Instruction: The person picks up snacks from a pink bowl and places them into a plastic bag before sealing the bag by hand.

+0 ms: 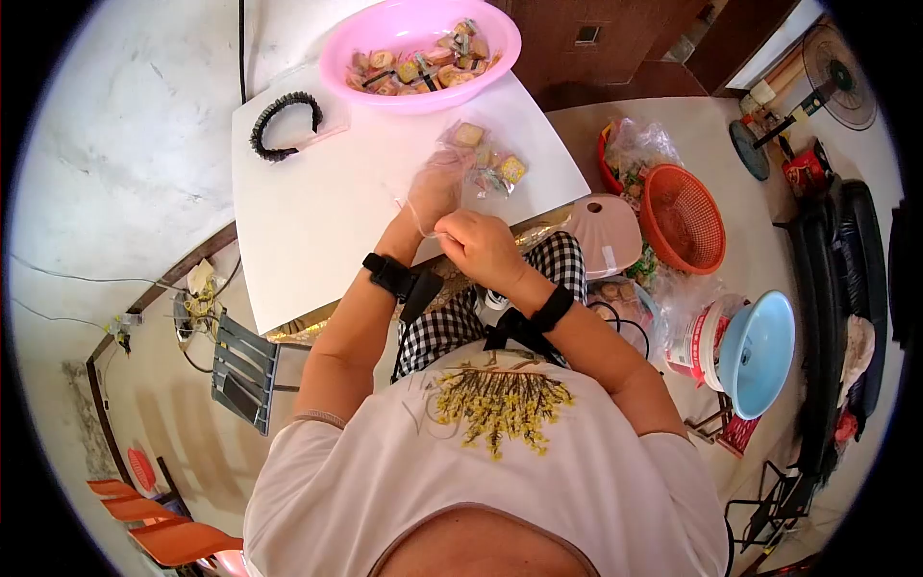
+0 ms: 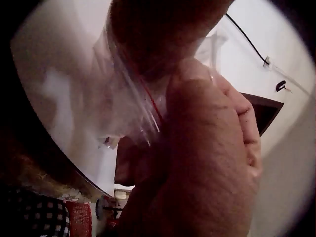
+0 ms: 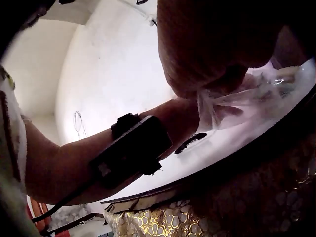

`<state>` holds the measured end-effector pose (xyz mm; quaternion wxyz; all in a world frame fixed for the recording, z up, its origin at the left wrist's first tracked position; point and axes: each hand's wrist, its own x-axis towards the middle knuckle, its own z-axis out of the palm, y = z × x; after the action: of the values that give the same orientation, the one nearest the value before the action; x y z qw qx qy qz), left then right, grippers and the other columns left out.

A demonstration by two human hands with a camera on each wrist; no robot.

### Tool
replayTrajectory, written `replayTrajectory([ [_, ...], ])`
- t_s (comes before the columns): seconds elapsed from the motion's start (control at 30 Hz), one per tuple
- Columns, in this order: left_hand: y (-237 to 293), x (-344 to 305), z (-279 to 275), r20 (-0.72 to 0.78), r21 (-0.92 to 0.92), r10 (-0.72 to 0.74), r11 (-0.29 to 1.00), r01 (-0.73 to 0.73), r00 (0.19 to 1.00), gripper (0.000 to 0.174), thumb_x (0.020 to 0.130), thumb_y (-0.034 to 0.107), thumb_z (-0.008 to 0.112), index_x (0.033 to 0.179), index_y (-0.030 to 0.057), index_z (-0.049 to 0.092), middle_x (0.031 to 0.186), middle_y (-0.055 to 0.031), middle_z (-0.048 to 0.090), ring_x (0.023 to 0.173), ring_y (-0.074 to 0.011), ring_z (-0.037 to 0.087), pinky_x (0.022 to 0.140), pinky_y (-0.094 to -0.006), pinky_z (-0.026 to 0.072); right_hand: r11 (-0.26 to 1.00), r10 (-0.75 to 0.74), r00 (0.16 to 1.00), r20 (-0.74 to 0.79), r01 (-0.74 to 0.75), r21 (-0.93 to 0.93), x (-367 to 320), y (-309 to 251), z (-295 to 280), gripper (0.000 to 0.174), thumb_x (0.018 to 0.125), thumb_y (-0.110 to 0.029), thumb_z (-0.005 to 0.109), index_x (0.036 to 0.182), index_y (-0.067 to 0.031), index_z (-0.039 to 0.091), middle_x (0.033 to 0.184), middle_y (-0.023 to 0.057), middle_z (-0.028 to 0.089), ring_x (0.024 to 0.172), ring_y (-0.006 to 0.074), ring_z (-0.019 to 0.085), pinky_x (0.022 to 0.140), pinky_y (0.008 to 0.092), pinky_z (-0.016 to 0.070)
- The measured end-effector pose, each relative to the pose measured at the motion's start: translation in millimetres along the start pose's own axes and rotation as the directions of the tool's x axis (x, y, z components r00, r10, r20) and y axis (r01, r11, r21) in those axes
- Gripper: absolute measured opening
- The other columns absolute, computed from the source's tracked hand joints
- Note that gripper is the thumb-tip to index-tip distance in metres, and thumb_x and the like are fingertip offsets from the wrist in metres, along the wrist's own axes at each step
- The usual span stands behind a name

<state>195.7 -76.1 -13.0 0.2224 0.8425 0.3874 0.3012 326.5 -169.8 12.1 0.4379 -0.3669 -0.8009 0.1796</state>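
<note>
A clear plastic bag (image 1: 409, 197) lies over and around the left hand (image 1: 437, 188), whose fingers are blurred by the film. In the head view the right hand (image 1: 484, 252), fingers curled, pinches the bag's near edge beside the left wrist. Up close, the left wrist view shows the right hand (image 2: 207, 138) against the film and the left hand (image 2: 163, 34) above it. The right wrist view has the right hand (image 3: 212, 49) at the top, gripping gathered film (image 3: 210, 111). Small wrapped pieces (image 1: 512, 170) lie just beyond the hands on the white table (image 1: 308, 231).
A pink basin (image 1: 336, 72) of wrapped pieces stands at the table's far edge, with a black headband (image 1: 258, 135) to its left. On the floor at right are an orange basket (image 1: 707, 226), a pink stool (image 1: 606, 240) and a blue basin (image 1: 769, 351). A folding chair (image 1: 240, 370) stands left.
</note>
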Motion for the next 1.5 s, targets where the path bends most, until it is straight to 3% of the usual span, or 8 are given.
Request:
replayTrajectory([
  [0.27, 11.8, 9.0, 2.5, 0.012, 0.317, 0.016, 0.948, -0.019, 1.000, 0.044, 0.085, 0.010, 0.054, 0.126, -0.0033, 0.049, 0.135, -0.0256, 0.047, 0.121, -0.0424, 0.046, 0.099, -0.0435, 0.0409, 0.999, 0.045, 0.999, -0.007, -0.045, 0.016, -0.2, -3.6, -7.2, 0.006, 0.081, -0.010, 0.062, 0.084, -0.0070, 0.057, 0.079, 0.0116, 0.061, 0.069, 0.0343, 0.060, 0.059, 0.0432, 0.0469],
  [0.4, 11.4, 6.2, 3.6, -0.194, -0.053, 0.070, 0.995, -0.082, 0.978, 0.044, 0.087, 0.012, 0.051, 0.130, 0.0042, 0.046, 0.136, -0.0177, 0.049, 0.122, -0.0335, 0.050, 0.097, -0.0407, 0.0442, 0.999, 0.044, 0.999, -0.032, -0.044, 0.004, -0.6, -0.7, -9.6, 0.006, 0.081, -0.010, 0.061, 0.085, -0.0072, 0.057, 0.080, 0.0115, 0.061, 0.069, 0.0344, 0.060, 0.059, 0.0437, 0.0470],
  [0.57, 26.5, -1.0, -11.7, 0.115, 0.162, -0.087, 0.985, 0.068, 0.990, 0.038, 0.082, 0.006, 0.052, 0.120, 0.0041, 0.058, 0.132, -0.0179, 0.052, 0.126, -0.0338, 0.046, 0.101, -0.0384, 0.0417, 0.999, 0.053, 0.999, -0.003, -0.053, 0.003, -2.3, -1.3, -8.2, 0.007, 0.081, -0.010, 0.061, 0.086, -0.0068, 0.057, 0.080, 0.0118, 0.061, 0.070, 0.0347, 0.060, 0.059, 0.0442, 0.0471],
  [0.67, -6.7, 1.0, 10.7, 0.142, 0.408, 0.211, 0.878, -0.252, 0.967, 0.042, 0.083, 0.007, 0.051, 0.124, 0.0046, 0.056, 0.132, -0.0164, 0.053, 0.128, -0.0322, 0.045, 0.102, -0.0379, 0.0413, 0.998, 0.067, 0.998, 0.016, -0.067, -0.015, -3.3, -1.9, -10.2, 0.007, 0.082, -0.010, 0.061, 0.087, -0.0065, 0.058, 0.080, 0.0121, 0.061, 0.071, 0.0345, 0.060, 0.060, 0.0439, 0.0473],
  [1.07, 33.3, -64.2, -42.9, 0.425, 0.101, 0.169, 0.968, -0.232, 0.890, 0.040, 0.086, 0.008, 0.058, 0.125, -0.0003, 0.055, 0.127, -0.0231, 0.056, 0.117, -0.0374, 0.053, 0.099, -0.0423, 0.0420, 0.987, 0.162, 0.986, 0.038, -0.161, -0.031, -9.9, 14.3, -17.9, 0.007, 0.085, -0.012, 0.059, 0.088, -0.0053, 0.059, 0.082, 0.0145, 0.061, 0.074, 0.0357, 0.060, 0.063, 0.0432, 0.0476],
  [1.17, 71.8, -55.1, -88.7, 0.588, -0.048, -0.054, 0.994, 0.101, 0.807, 0.030, 0.086, 0.007, 0.058, 0.114, 0.0004, 0.062, 0.111, -0.0206, 0.065, 0.102, -0.0362, 0.062, 0.089, -0.0416, 0.0480, 0.986, 0.170, 0.982, 0.080, -0.169, -0.017, -7.7, 18.6, -15.3, 0.006, 0.084, -0.011, 0.058, 0.085, -0.0051, 0.058, 0.081, 0.0151, 0.061, 0.074, 0.0364, 0.059, 0.064, 0.0437, 0.0476],
  [1.37, 24.9, 20.6, -151.3, 0.202, 0.011, -0.072, 0.997, 0.072, 0.977, 0.013, 0.089, 0.002, 0.057, 0.100, -0.0008, 0.065, 0.084, -0.0097, 0.066, 0.078, -0.0189, 0.064, 0.074, -0.0318, 0.0522, 0.992, 0.125, 0.981, 0.145, -0.119, -0.046, 4.3, 46.7, -7.1, 0.010, 0.082, -0.010, 0.061, 0.090, -0.0041, 0.063, 0.085, 0.0146, 0.065, 0.077, 0.0347, 0.062, 0.066, 0.0404, 0.0502],
  [1.5, -38.7, 82.3, -168.7, 0.036, 0.105, -0.075, 0.992, 0.071, 0.997, 0.013, 0.086, 0.007, 0.057, 0.097, 0.0046, 0.065, 0.083, -0.0158, 0.066, 0.080, -0.0305, 0.065, 0.071, -0.0400, 0.0497, 0.995, 0.097, 0.992, 0.076, -0.095, -0.034, 3.3, 67.6, 1.3, 0.005, 0.082, -0.010, 0.060, 0.084, -0.0051, 0.058, 0.078, 0.0132, 0.060, 0.074, 0.0351, 0.060, 0.063, 0.0443, 0.0474],
])
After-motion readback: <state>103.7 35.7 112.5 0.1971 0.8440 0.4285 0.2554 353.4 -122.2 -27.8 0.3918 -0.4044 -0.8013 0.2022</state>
